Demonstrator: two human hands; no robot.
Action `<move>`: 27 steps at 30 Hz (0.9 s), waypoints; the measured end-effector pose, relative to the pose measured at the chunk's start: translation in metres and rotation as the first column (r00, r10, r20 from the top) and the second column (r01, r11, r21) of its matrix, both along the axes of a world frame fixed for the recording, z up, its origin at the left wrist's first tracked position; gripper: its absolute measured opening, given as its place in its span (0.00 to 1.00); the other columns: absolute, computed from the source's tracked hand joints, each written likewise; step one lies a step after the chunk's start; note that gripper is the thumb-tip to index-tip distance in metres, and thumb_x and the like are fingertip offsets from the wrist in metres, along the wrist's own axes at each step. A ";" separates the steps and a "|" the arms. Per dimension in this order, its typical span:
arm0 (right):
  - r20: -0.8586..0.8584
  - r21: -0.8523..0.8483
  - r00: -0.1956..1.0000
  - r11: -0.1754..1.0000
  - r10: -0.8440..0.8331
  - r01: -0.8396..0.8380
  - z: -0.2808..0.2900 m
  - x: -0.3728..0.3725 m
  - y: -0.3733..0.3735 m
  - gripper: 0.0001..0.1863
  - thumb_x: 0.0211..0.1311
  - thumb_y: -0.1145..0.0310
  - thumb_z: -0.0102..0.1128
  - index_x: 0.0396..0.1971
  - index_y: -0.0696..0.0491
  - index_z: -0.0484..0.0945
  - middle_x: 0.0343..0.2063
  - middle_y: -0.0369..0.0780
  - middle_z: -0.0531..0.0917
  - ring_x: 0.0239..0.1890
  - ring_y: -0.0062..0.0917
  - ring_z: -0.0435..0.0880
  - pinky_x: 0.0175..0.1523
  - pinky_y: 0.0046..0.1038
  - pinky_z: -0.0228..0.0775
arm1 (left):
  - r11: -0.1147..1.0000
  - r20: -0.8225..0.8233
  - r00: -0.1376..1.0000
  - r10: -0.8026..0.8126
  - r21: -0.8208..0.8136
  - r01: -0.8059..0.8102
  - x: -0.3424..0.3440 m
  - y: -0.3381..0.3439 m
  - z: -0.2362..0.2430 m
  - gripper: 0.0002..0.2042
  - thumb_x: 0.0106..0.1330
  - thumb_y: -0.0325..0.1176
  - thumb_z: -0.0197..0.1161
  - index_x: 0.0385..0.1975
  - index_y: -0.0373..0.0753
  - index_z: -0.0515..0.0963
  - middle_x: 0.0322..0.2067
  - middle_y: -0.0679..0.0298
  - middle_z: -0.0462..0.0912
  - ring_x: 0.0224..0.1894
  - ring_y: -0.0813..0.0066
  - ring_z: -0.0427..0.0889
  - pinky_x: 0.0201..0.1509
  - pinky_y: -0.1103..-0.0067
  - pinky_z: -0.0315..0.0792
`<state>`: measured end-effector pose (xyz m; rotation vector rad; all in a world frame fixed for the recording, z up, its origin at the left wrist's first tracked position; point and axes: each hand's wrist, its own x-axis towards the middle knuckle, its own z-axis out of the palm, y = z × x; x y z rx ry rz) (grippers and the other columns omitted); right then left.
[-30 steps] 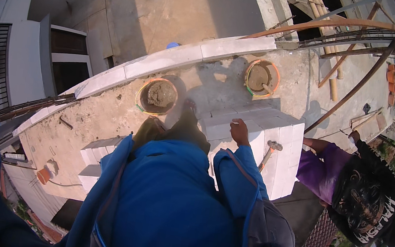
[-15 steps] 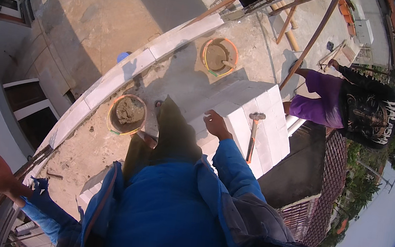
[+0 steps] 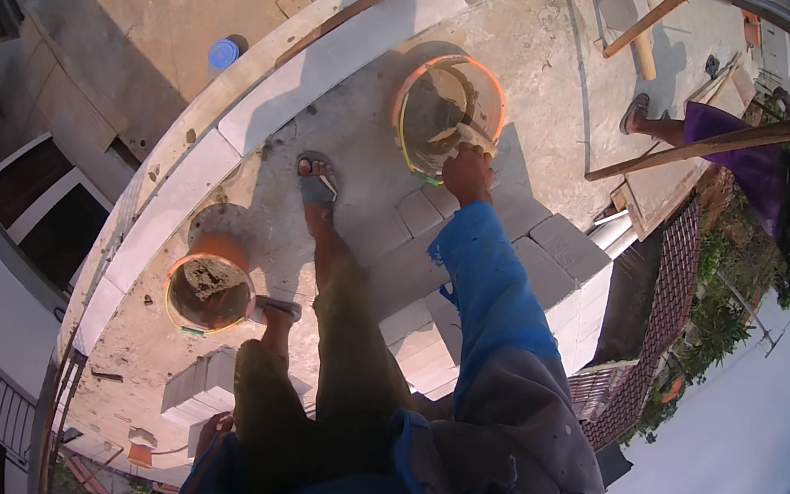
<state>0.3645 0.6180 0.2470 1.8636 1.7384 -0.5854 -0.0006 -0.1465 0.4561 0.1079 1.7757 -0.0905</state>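
My right hand (image 3: 469, 174) reaches forward and is closed around a pale-handled tool (image 3: 476, 140) at the near rim of an orange-rimmed bucket (image 3: 399, 116). The bucket holds grey wet mortar; the tool's working end is not clear. Low in the view, my left hand (image 3: 213, 431) shows only in part beside my knee, its fingers too dim to read. A second orange bucket (image 3: 221, 248), with mortar in it, stands to the left by my sandalled foot. Under and beside my right arm lies a stack of pale blocks (image 3: 567, 246).
A low curved wall of pale blocks (image 3: 179, 186) runs along the slab's left edge, with a lower yard beyond. A smaller block pile (image 3: 202, 387) sits near my left knee. Wooden poles (image 3: 722, 147) slant across the right, near another person (image 3: 766, 193).
My right hand has moved from above the block stack to the far bucket and taken hold of the tool. My left hand has come in from the far left. The hammer is out of sight.
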 end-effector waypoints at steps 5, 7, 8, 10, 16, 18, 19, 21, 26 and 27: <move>0.217 0.030 0.949 0.970 0.230 -0.241 -0.067 0.035 0.074 0.21 0.74 0.63 0.54 0.62 0.47 0.83 0.62 0.42 0.78 0.69 0.38 0.70 0.66 0.47 0.63 | 0.938 -0.046 0.943 0.329 0.133 -0.320 0.005 0.235 -0.059 0.19 0.84 0.39 0.56 0.67 0.36 0.76 0.54 0.58 0.86 0.52 0.67 0.88 0.53 0.73 0.80; 0.288 0.011 0.890 0.928 0.354 -0.373 -0.091 0.054 0.083 0.20 0.74 0.63 0.54 0.61 0.46 0.84 0.60 0.42 0.79 0.68 0.37 0.70 0.64 0.47 0.62 | 0.950 0.008 0.962 0.272 0.154 -0.270 -0.002 0.292 -0.072 0.19 0.85 0.40 0.56 0.68 0.38 0.76 0.55 0.59 0.85 0.55 0.67 0.86 0.57 0.71 0.79; 0.293 0.003 0.871 0.911 0.394 -0.413 -0.102 0.066 0.087 0.19 0.74 0.63 0.54 0.60 0.46 0.85 0.59 0.42 0.79 0.68 0.36 0.70 0.63 0.47 0.62 | 0.939 0.038 0.949 0.314 0.134 -0.316 0.000 0.327 -0.074 0.19 0.85 0.40 0.55 0.68 0.38 0.76 0.55 0.60 0.85 0.55 0.67 0.85 0.58 0.71 0.78; 0.281 -0.025 0.836 0.874 0.471 -0.485 -0.118 0.072 0.085 0.19 0.74 0.63 0.53 0.58 0.46 0.86 0.58 0.41 0.80 0.68 0.36 0.70 0.61 0.47 0.62 | 0.950 0.069 0.959 0.273 0.137 -0.280 -0.007 0.364 -0.075 0.19 0.85 0.41 0.54 0.67 0.39 0.77 0.56 0.61 0.85 0.55 0.68 0.85 0.60 0.70 0.77; 0.154 0.039 0.844 0.850 0.515 -0.526 -0.100 0.101 0.087 0.15 0.74 0.63 0.53 0.47 0.53 0.85 0.54 0.46 0.82 0.58 0.41 0.79 0.60 0.52 0.67 | 0.953 0.138 0.966 0.217 0.186 -0.241 -0.019 0.421 -0.071 0.17 0.84 0.41 0.58 0.64 0.40 0.78 0.53 0.64 0.86 0.52 0.71 0.85 0.56 0.73 0.75; 0.105 0.041 0.879 0.881 0.465 -0.471 -0.080 0.098 0.088 0.15 0.75 0.63 0.52 0.48 0.55 0.84 0.53 0.47 0.82 0.56 0.42 0.81 0.58 0.53 0.71 | 0.933 0.155 0.958 0.241 0.236 -0.273 -0.020 0.422 -0.069 0.16 0.84 0.41 0.59 0.62 0.40 0.78 0.53 0.64 0.86 0.52 0.71 0.85 0.56 0.74 0.75; 0.085 0.006 0.904 0.907 0.419 -0.421 -0.069 0.090 0.095 0.16 0.76 0.63 0.51 0.49 0.56 0.84 0.53 0.47 0.82 0.57 0.42 0.82 0.57 0.54 0.74 | 0.893 0.215 0.926 0.310 0.270 -0.361 -0.019 0.422 -0.071 0.16 0.84 0.41 0.58 0.61 0.37 0.77 0.54 0.61 0.86 0.52 0.69 0.85 0.58 0.73 0.76; 0.073 -0.044 0.928 0.931 0.365 -0.362 -0.044 0.089 0.102 0.16 0.77 0.63 0.51 0.50 0.57 0.83 0.52 0.48 0.82 0.56 0.44 0.83 0.55 0.54 0.77 | 0.948 0.167 0.977 0.130 0.269 -0.172 -0.017 0.442 -0.067 0.16 0.85 0.40 0.57 0.61 0.36 0.78 0.54 0.60 0.86 0.53 0.69 0.85 0.60 0.72 0.77; 0.086 -0.054 0.944 0.948 0.319 -0.315 0.014 0.109 0.113 0.15 0.78 0.66 0.51 0.55 0.54 0.81 0.54 0.48 0.81 0.54 0.44 0.85 0.56 0.52 0.79 | 0.958 0.135 0.989 -0.065 0.285 0.024 0.000 0.479 -0.074 0.16 0.85 0.37 0.57 0.60 0.33 0.79 0.51 0.59 0.87 0.53 0.71 0.85 0.61 0.74 0.77; 0.088 -0.081 0.936 0.939 0.341 -0.335 0.022 0.117 0.114 0.14 0.77 0.67 0.52 0.56 0.52 0.79 0.54 0.48 0.81 0.55 0.43 0.85 0.56 0.51 0.79 | 0.952 0.145 0.983 -0.117 0.299 0.069 0.004 0.489 -0.080 0.16 0.84 0.37 0.57 0.60 0.33 0.80 0.51 0.57 0.87 0.53 0.69 0.85 0.61 0.73 0.77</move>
